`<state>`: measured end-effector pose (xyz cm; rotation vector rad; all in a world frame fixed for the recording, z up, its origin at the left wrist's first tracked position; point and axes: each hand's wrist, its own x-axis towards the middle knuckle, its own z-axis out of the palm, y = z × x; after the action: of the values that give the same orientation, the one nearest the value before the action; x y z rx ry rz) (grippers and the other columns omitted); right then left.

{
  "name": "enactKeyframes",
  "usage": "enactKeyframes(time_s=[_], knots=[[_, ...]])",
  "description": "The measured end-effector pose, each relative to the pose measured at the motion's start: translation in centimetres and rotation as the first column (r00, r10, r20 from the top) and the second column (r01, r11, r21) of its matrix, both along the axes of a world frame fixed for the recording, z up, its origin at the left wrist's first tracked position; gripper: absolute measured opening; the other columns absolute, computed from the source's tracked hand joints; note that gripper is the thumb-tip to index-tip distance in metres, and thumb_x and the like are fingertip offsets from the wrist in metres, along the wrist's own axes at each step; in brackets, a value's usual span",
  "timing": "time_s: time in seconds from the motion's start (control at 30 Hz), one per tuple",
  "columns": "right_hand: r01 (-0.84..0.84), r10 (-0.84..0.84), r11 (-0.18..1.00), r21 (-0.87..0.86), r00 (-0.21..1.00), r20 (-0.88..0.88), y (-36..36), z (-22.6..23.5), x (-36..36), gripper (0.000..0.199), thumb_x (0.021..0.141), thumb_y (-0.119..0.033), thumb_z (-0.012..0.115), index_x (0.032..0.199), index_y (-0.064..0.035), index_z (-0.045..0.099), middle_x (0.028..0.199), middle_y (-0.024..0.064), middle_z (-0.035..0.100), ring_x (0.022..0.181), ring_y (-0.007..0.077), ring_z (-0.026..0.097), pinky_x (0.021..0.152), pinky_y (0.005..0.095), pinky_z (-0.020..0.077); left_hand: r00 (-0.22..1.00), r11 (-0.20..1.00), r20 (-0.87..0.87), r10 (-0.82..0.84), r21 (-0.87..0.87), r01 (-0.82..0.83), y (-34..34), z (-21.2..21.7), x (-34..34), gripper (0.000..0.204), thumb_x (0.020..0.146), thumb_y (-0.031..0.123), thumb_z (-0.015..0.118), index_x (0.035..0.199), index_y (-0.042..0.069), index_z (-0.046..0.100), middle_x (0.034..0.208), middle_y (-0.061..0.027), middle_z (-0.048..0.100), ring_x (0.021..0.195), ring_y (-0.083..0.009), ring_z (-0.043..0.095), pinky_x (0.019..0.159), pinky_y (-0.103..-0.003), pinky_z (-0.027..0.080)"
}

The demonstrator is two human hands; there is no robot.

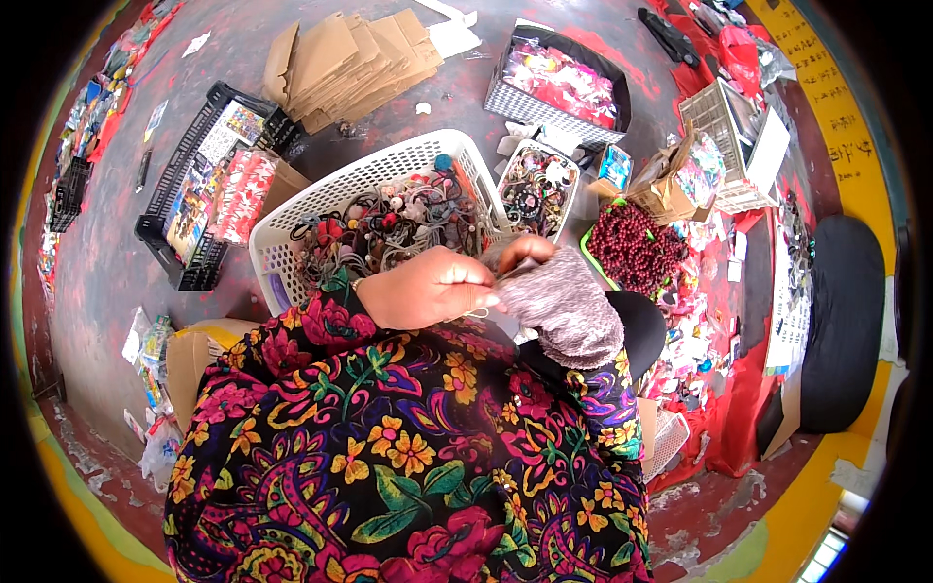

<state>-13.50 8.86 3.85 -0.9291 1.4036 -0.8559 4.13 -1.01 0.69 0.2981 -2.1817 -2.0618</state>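
My left hand [428, 287] is closed in front of my chest, thumb and fingers pinched together. A thin pale strand [478, 313] shows by its fingertips; whatever else it holds is too small to make out. Close against it, my right hand [525, 251] has its fingers curled, and what they grip is hidden. A fuzzy grey-brown sleeve [573, 316] covers my right forearm. Just beyond both hands stands a white perforated basket [267, 260], heaped with hair ties [384, 222] in black, grey, red and pink.
A smaller white basket [561, 216] of hair ties and a green basket [591, 255] of dark red beaded pieces stand right. Farther off are a patterned bin [544, 117], folded cardboard [355, 68] and a black crate [155, 228] at left. Small goods litter red sheeting [743, 398].
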Motion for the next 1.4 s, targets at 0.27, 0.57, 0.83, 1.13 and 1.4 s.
enactKeyframes(time_s=[0.27,0.57,0.83,1.13,1.4], knots=[[0.015,-0.007,0.990,-0.143,0.999,0.053,0.2,-1.1,0.2,0.020,0.073,-0.010,0.067,0.090,-0.0016,0.060,0.083,0.0015,0.059,0.072,0.0066,0.054,0.063,0.0209,0.0437,0.998,0.983,0.039,0.052,-0.180,-0.045,0.5,-0.3,-0.4,0.020,0.087,0.017,0.061,0.080,-0.002,0.060,0.065,-0.0096,0.057,0.059,-0.0116,0.052,0.056,-0.028,0.042],[-0.428,-0.082,0.700,-0.572,0.747,-0.660,0.3,-1.6,0.2,0.026,0.066,-0.015,0.069,0.088,-0.0051,0.060,0.087,0.0088,0.058,0.085,0.0257,0.056,0.071,0.0355,0.0442,0.998,0.995,0.008,-0.069,0.071,0.068,0.2,-0.2,-0.2,0.022,0.093,0.016,0.052,0.097,-0.003,0.064,0.077,-0.0049,0.062,0.068,-0.0076,0.053,0.063,-0.024,0.043],[0.127,-0.132,0.979,-0.157,0.991,-0.022,0.6,-2.1,0.9,0.020,0.076,-0.009,0.068,0.090,-0.0039,0.056,0.075,0.0002,0.057,0.065,0.0065,0.053,0.058,0.0213,0.0434,0.987,0.965,-0.157,0.036,-0.251,-0.075,0.0,-1.2,-0.1,0.014,0.090,0.010,0.052,0.091,-0.001,0.060,0.063,-0.0074,0.054,0.056,-0.0157,0.052,0.055,-0.028,0.041],[0.219,-0.184,0.974,-0.062,0.918,0.350,0.6,-1.8,1.0,0.013,0.078,-0.003,0.062,0.090,-0.0041,0.056,0.079,-0.0005,0.056,0.066,0.0055,0.051,0.057,0.0209,0.0425,0.990,0.961,-0.127,0.069,-0.258,-0.100,0.6,-0.5,-0.2,0.010,0.088,0.009,0.054,0.087,0.000,0.058,0.071,-0.0155,0.058,0.065,-0.0306,0.059,0.058,-0.035,0.044],[0.332,-0.312,0.934,-0.131,0.937,0.156,0.4,-2.7,1.7,0.018,0.077,-0.002,0.063,0.094,-0.0029,0.058,0.082,0.0022,0.059,0.070,0.0064,0.054,0.060,0.0223,0.0460,0.972,0.934,-0.236,-0.014,-0.351,-0.072,0.3,-1.2,-0.3,0.011,0.088,0.006,0.053,0.092,-0.002,0.058,0.074,-0.0159,0.058,0.065,-0.0311,0.059,0.056,-0.036,0.044]])
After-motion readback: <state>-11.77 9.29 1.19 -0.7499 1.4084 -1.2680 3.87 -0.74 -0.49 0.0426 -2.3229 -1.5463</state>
